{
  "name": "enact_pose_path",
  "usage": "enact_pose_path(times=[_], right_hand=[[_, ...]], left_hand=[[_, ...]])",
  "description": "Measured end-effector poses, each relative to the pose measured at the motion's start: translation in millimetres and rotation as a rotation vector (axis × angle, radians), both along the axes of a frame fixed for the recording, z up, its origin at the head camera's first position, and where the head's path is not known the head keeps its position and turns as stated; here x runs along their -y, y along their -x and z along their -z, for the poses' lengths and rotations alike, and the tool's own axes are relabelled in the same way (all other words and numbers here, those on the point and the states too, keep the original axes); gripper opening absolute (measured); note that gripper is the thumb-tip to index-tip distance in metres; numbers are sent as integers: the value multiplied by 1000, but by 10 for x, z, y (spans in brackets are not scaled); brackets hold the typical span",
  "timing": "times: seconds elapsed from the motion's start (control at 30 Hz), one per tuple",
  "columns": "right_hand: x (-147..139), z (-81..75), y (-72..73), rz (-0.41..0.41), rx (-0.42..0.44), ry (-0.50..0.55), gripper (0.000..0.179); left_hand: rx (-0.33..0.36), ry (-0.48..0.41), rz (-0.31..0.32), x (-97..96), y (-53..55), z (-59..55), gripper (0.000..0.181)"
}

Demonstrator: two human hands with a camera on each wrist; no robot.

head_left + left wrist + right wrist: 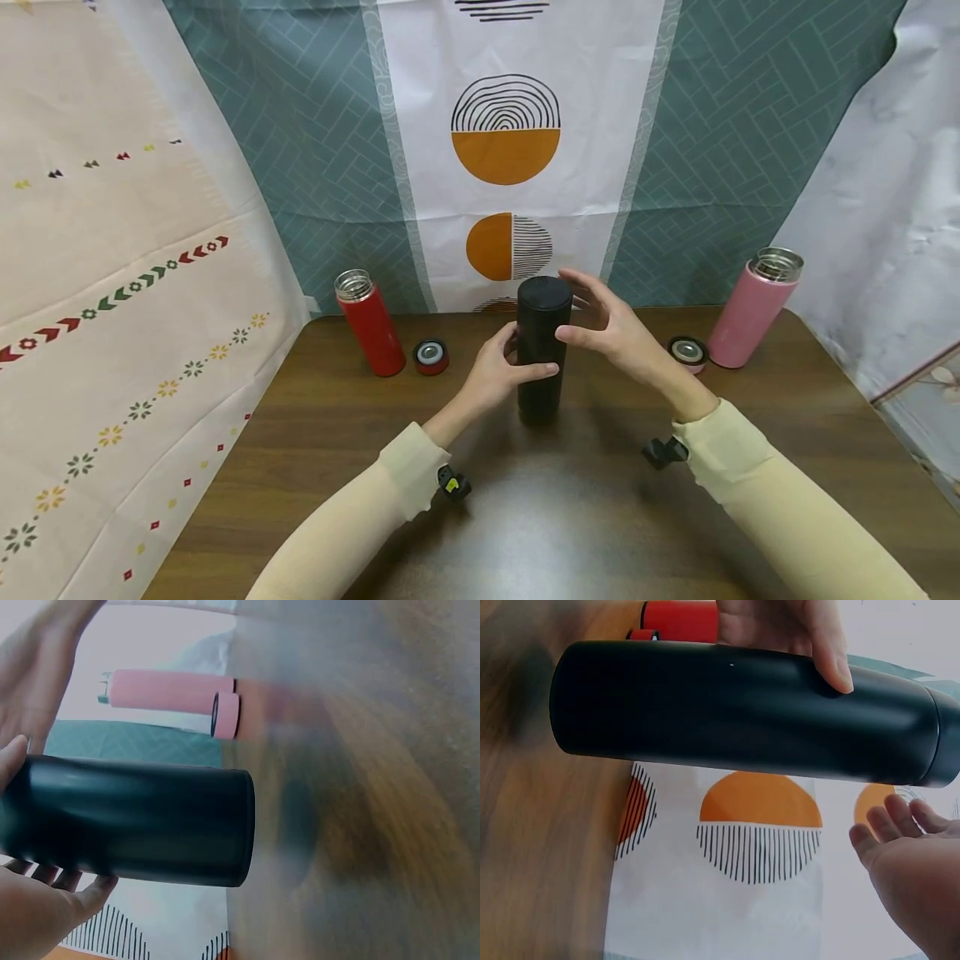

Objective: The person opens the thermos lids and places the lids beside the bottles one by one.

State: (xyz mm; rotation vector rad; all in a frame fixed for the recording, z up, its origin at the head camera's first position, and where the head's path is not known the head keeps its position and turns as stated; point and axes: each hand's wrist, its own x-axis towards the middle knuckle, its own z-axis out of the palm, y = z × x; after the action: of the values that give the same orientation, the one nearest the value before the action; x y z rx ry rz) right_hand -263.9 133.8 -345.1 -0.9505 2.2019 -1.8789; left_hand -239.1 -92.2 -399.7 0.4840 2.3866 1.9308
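A black flask with its lid on stands upright between my hands in the head view. My left hand grips its middle, thumb across the front and fingers round the back. Beside the top, my right hand has its fingers spread and its thumb near the lid. In the right wrist view a gap shows between those right fingers and the flask. Whether the flask's base touches the table cannot be told.
A red bottle without its lid stands at the back left, its red lid beside it. At the back right is an open pink bottle with its pink lid. A patterned cloth hangs behind the wooden table.
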Motion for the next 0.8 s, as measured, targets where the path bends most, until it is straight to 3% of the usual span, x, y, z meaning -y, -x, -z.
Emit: enact_pose_path(times=[0.43, 0.8], right_hand=[[55, 11, -136, -86, -7, -54, 81], [84, 63, -251, -105, -22, -24, 79]], left_hand=[[1, -5, 52, 85, -197, 66, 68], [0, 17, 87, 90, -299, 121, 68]])
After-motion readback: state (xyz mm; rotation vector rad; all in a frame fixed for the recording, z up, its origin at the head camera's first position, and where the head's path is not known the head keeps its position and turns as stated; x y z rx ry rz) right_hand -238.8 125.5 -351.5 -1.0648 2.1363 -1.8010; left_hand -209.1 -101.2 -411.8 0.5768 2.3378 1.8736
